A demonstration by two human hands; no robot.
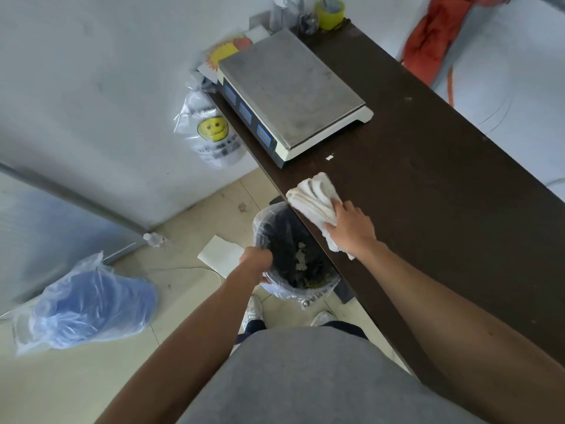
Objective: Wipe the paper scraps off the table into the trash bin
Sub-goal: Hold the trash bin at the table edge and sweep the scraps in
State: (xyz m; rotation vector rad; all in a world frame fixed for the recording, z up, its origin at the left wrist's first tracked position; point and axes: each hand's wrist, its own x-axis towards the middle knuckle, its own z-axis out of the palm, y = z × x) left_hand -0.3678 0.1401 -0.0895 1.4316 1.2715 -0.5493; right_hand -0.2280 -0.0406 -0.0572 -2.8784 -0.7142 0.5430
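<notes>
While left hand point(256, 257) fingers grip trash bin point(295, 293) rim, right hand point(351, 231) fingers seemingly press flat on cloth point(312, 195); paper scrap point(329, 157) lies beyond cloth on table point(428, 209)

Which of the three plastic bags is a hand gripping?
The trash bin liner: the left hand grips its rim. The smiley bag hangs untouched; the blue bag lies on the floor.

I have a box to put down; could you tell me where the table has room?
The table is bare right of the scale and of the right hand pressing the cloth. Crowded: the far end by the tape roll, and the edge above the trash bin.
</notes>
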